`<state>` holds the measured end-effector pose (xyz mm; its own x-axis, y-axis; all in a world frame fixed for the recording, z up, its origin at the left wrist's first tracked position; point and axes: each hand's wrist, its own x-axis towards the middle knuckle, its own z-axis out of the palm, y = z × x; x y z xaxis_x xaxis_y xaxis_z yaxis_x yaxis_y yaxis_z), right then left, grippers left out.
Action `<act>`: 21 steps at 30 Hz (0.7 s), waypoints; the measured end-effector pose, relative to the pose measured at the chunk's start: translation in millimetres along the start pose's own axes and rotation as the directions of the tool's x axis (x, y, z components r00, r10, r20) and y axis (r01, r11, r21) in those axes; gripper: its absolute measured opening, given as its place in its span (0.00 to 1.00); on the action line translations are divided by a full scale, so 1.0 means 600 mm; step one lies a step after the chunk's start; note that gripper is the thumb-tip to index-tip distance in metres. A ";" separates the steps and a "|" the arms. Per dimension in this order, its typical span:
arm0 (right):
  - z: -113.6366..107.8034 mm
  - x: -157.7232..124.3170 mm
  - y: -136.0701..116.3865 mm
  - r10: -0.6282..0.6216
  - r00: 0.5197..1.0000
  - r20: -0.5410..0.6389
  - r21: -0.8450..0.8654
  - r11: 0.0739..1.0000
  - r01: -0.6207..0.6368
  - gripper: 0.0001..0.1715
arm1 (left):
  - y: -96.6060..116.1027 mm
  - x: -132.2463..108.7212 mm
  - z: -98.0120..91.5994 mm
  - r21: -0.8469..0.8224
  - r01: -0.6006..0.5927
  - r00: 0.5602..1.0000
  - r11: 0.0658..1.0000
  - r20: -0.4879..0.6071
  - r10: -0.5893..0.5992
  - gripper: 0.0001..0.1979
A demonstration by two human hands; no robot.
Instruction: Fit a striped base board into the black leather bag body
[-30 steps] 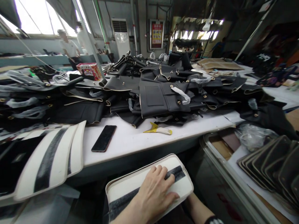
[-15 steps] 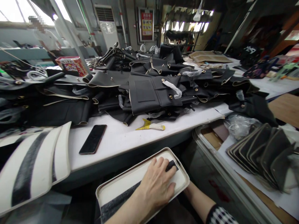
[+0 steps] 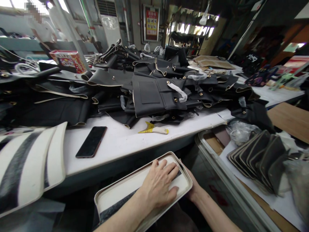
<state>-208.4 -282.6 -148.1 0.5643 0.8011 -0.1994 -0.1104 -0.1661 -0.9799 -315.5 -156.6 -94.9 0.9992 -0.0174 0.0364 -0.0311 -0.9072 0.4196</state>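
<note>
A shallow white tray-shaped piece (image 3: 127, 185) with rounded corners and a raised rim tilts in front of me, below the table edge. Along its inside runs a black strip (image 3: 118, 203), partly covered by my left forearm. My left hand (image 3: 160, 183) lies on the inner face near the right end, fingers apart and pressed down. From outside, my right hand (image 3: 191, 188) grips the right end of the piece; its fingertips are hidden behind and beneath it.
The white table (image 3: 123, 141) bears a phone (image 3: 91, 141), a yellow-and-white tool (image 3: 153, 128) and piled black leather bag pieces (image 3: 149, 93). Curved white panels (image 3: 33, 164) overhang at left. Dark panels (image 3: 258, 161) stand in a row at right. People (image 3: 40, 29) are far back left.
My right hand has come up round the right end, showing more of itself. My left hand stays on the inner face, fingers slightly shifted. The view has turned slightly right.
</note>
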 end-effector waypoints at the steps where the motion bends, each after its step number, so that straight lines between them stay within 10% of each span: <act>1: -0.003 -0.005 0.001 0.066 0.998 0.008 0.072 0.995 -0.067 0.36 | -0.001 0.001 0.000 0.006 -0.001 1.000 1.000 -0.002 0.001 0.29; 5: -0.020 -0.026 0.007 0.207 0.974 -0.094 0.281 0.944 -0.173 0.32 | -0.001 0.003 -0.006 0.040 -0.006 1.000 0.999 -0.004 0.006 0.25; 12: -0.030 -0.040 0.023 -0.027 0.928 -0.372 -0.197 0.979 -0.050 0.25 | -0.001 0.002 -0.013 0.073 -0.029 0.999 0.997 -0.013 0.030 0.24; 21: -0.016 -0.055 -0.007 -0.408 0.875 -0.262 -0.645 0.748 0.156 0.15 | -0.009 -0.002 -0.005 0.049 -0.042 0.998 0.998 -0.037 0.044 0.24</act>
<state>-218.7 -313.7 -137.6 0.7529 0.6178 0.2267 0.5331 -0.3705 -0.7606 -316.6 -150.1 -94.5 0.9952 -0.0417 0.0886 -0.0719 -0.9252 0.3726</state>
